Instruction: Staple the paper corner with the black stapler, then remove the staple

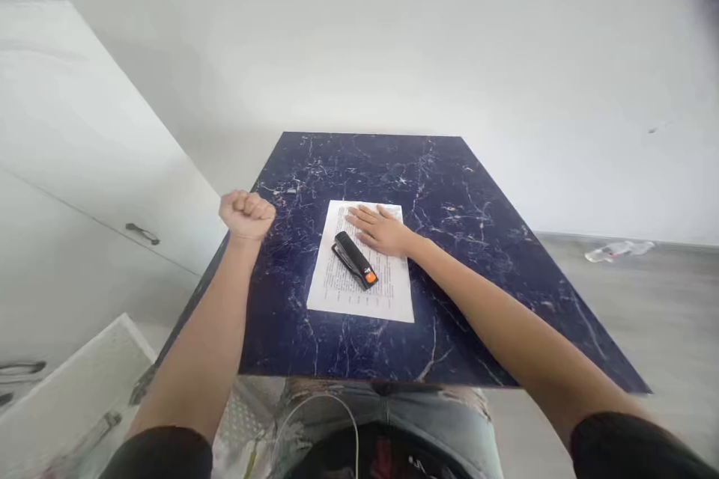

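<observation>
Free room over the far tabletop (371,165); obstacles on the paper (390,292): stapler (356,260), right hand (382,230).

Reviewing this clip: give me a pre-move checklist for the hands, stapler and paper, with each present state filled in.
1. Right hand flat on the printed paper: ok.
2. Paper lying wholly on the tabletop: ok.
3. Stapler resting on the paper, not gripped: ok.
4. Left hand open: not ok, closed in a fist left of the paper.
5. Staples loaded: cannot tell, the inside is hidden.

Light is bright, though edges seem smeared.
</observation>
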Motion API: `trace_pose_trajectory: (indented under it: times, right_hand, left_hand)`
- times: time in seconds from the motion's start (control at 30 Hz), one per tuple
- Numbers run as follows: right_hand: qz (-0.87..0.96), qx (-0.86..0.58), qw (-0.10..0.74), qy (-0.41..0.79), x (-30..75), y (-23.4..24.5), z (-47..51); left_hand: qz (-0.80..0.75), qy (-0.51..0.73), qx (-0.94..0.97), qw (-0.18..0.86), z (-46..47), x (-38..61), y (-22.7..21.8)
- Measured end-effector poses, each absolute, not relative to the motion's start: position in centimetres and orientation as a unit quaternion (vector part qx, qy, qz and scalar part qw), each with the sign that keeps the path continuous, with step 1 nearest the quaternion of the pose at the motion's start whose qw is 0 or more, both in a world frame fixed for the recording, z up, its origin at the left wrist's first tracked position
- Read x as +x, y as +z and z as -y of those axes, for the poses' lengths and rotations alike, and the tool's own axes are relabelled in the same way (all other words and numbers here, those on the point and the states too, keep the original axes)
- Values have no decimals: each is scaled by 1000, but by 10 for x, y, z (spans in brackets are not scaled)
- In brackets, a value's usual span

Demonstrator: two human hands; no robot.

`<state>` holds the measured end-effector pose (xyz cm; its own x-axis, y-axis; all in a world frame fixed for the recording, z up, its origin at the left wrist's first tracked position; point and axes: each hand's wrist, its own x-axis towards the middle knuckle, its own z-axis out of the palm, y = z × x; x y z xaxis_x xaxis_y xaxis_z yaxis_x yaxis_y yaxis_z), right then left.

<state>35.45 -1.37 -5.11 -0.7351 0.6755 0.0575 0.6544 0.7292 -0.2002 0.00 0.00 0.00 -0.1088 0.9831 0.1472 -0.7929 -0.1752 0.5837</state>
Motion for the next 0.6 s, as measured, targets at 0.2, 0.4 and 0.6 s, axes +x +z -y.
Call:
trace_pose_trajectory:
  times: [0.2, 0.4, 0.6]
  right_hand:
    - [923, -365, 85, 83, 361, -53, 8]
    - [922, -363, 94, 102, 360, -54, 10]
    - [893, -367, 195, 172, 362, -46, 12]
  left_hand:
    - [-275, 532, 358, 717, 15, 92, -6]
    - [-278, 493, 479, 671, 16, 106, -19]
    - [-297, 502, 504, 636, 11, 101, -23]
